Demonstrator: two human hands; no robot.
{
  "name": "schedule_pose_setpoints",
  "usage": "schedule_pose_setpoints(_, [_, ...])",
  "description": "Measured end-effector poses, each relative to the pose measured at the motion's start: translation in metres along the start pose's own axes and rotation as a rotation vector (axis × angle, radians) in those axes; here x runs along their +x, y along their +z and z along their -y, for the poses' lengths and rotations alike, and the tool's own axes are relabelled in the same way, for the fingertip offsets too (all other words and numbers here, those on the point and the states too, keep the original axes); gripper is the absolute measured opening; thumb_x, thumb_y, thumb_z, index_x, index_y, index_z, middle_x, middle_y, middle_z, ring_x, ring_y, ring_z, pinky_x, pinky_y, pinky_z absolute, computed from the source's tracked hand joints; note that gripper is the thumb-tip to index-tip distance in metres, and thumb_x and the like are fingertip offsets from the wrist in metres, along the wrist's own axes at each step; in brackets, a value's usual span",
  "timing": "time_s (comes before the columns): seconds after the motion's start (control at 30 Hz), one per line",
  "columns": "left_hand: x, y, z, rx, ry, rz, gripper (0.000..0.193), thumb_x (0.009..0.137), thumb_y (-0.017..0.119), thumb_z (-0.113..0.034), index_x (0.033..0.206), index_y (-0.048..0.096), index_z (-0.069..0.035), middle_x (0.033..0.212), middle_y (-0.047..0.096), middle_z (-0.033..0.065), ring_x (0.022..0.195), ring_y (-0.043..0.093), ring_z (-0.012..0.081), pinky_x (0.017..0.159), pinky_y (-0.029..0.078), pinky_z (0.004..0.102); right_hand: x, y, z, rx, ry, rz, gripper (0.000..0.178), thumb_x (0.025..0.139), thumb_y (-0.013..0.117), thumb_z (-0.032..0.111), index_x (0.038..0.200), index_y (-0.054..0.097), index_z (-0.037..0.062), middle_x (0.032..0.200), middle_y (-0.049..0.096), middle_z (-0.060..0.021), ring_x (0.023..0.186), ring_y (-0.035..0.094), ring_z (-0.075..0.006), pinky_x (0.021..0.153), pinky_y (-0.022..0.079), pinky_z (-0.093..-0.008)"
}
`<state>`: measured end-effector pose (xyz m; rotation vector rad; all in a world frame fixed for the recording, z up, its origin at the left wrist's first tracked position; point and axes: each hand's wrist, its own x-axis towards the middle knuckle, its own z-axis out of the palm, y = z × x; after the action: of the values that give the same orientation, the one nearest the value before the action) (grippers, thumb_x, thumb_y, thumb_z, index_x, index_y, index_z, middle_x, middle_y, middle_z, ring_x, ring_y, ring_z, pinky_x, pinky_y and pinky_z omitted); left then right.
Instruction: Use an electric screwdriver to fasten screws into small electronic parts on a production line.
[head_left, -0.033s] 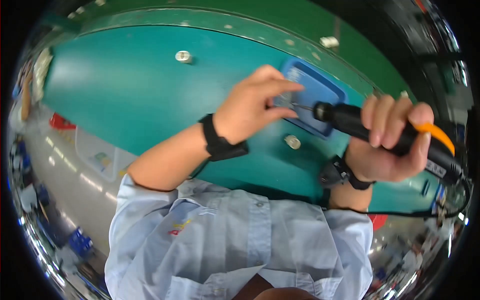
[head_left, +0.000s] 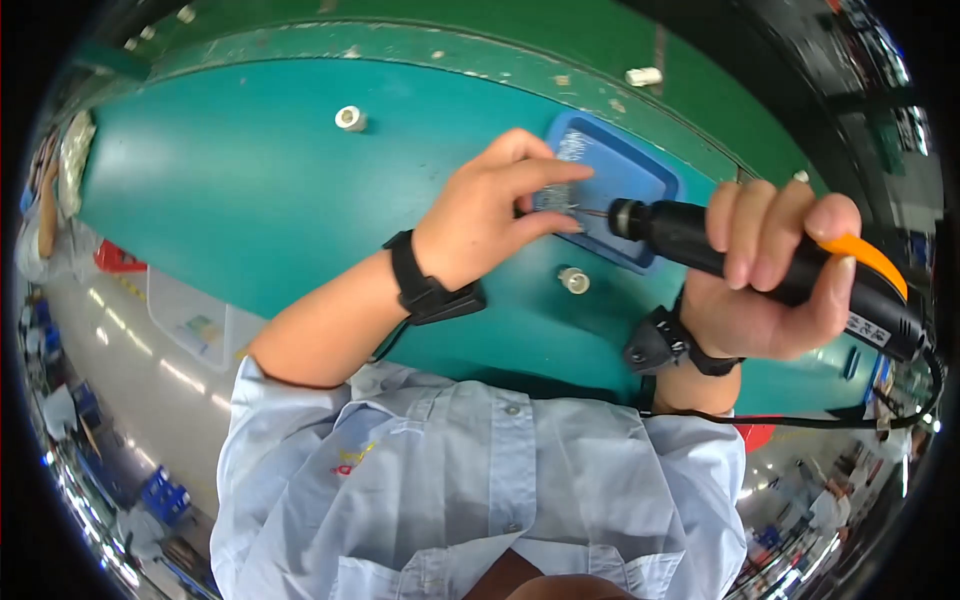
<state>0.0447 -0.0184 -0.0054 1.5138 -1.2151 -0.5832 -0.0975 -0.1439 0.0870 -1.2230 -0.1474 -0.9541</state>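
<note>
My right hand (head_left: 785,265) is wrapped round a black electric screwdriver (head_left: 680,235) with an orange lever. The driver lies nearly level, its thin bit (head_left: 592,212) pointing left over a blue tray (head_left: 640,167). Small metal screws (head_left: 556,196) lie in the tray's left part. My left hand (head_left: 490,205) reaches over that end, thumb and forefinger apart on either side of the bit's tip. I see nothing held between them; its other fingers are partly hidden. A small white round fitting (head_left: 574,280) sits on the table just below the tray.
Another white round fitting (head_left: 350,118) stands far left on the green table (head_left: 230,160). A further white piece (head_left: 643,76) lies beyond the table's raised far edge. The screwdriver's black cable (head_left: 800,422) runs along the near right side. A clear plastic bin (head_left: 195,315) stands at left.
The whole picture has shifted slightly, with the tray and fittings a little further left in it. Both hands and the screwdriver keep about the same places relative to the tray.
</note>
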Motion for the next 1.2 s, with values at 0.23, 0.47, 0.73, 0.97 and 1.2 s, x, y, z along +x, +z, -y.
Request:
schedule_pose_setpoints(0.23, [0.002,0.016,0.008,-0.09,0.147,0.015,0.028,0.071,0.076,-0.005,0.098,0.072,-0.013,0.09,0.054,0.0022,0.079,0.055,0.0152,0.066,0.046,0.0268,-0.006,-0.007,0.006,-0.014,-0.033,0.097,0.029,0.091,0.044,0.033,0.103,0.052,0.0074,0.06,0.043,0.0031,0.051,0.041,-0.0075,0.054,0.035,-0.0249])
schedule_pose_setpoints(0.47, [-0.004,0.015,0.004,-0.125,0.081,-0.005,0.018,0.07,0.076,-0.004,0.087,0.072,-0.008,0.086,0.055,0.0028,0.077,0.055,0.0154,0.066,0.046,0.0268,-0.008,-0.008,0.008,-0.002,-0.038,0.104,0.029,0.091,0.043,0.033,0.103,0.052,0.0076,0.061,0.043,0.0028,0.051,0.041,-0.0077,0.055,0.035,-0.0257])
schedule_pose_setpoints(0.73, [-0.006,0.011,0.0,-0.105,0.038,0.004,0.016,0.065,0.08,-0.006,0.076,0.069,-0.005,0.081,0.057,0.0021,0.076,0.056,0.0161,0.064,0.045,0.0272,-0.009,-0.007,0.012,0.013,-0.011,0.169,0.03,0.092,0.044,0.034,0.104,0.051,0.0082,0.062,0.043,0.0026,0.053,0.042,-0.008,0.057,0.036,-0.026])
schedule_pose_setpoints(0.97, [-0.003,0.008,-0.003,-0.029,0.108,-0.013,0.015,0.063,0.08,-0.007,0.073,0.069,-0.006,0.079,0.059,0.0014,0.075,0.055,0.0195,0.069,0.044,0.0298,-0.009,-0.007,0.015,0.005,0.032,0.213,0.031,0.092,0.044,0.036,0.104,0.051,0.0088,0.065,0.045,0.0026,0.055,0.044,-0.0081,0.058,0.036,-0.026])
schedule_pose_setpoints(1.2, [-0.003,0.002,-0.01,0.054,0.141,0.018,0.011,0.065,0.078,-0.009,0.073,0.07,-0.008,0.079,0.06,0.0006,0.078,0.054,0.02,0.073,0.043,0.0303,-0.008,-0.007,0.021,-0.036,0.058,0.296,0.033,0.092,0.045,0.037,0.108,0.051,0.01,0.068,0.048,0.0025,0.058,0.047,-0.0083,0.059,0.036,-0.0255])
